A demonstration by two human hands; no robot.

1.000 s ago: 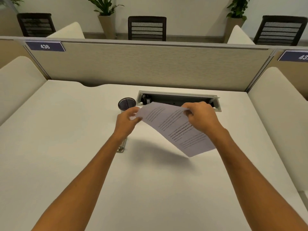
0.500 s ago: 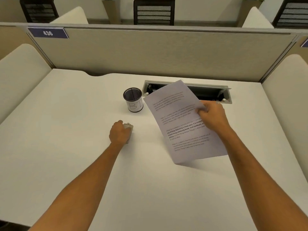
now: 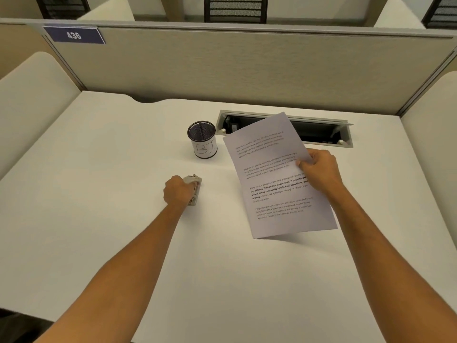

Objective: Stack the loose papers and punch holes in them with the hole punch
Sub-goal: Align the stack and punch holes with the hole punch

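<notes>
My right hand (image 3: 319, 170) pinches the right edge of the printed papers (image 3: 274, 179), which hang tilted a little above the white desk (image 3: 99, 194) at centre right. Their text faces me. I cannot tell how many sheets there are. My left hand (image 3: 178, 191) is closed over a small grey metal hole punch (image 3: 195, 188) that rests on the desk left of the papers. Only the punch's far end and right side show past my fingers.
A black mesh pen cup (image 3: 202, 139) with a white label stands behind the punch. An open cable tray (image 3: 321, 132) is sunk into the desk at the back, partly behind the papers. Beige partition walls (image 3: 222, 65) enclose the desk.
My left hand let go of the papers, dropped to the desk and closed over the hole punch. My right hand now holds the papers alone, turned more upright.
</notes>
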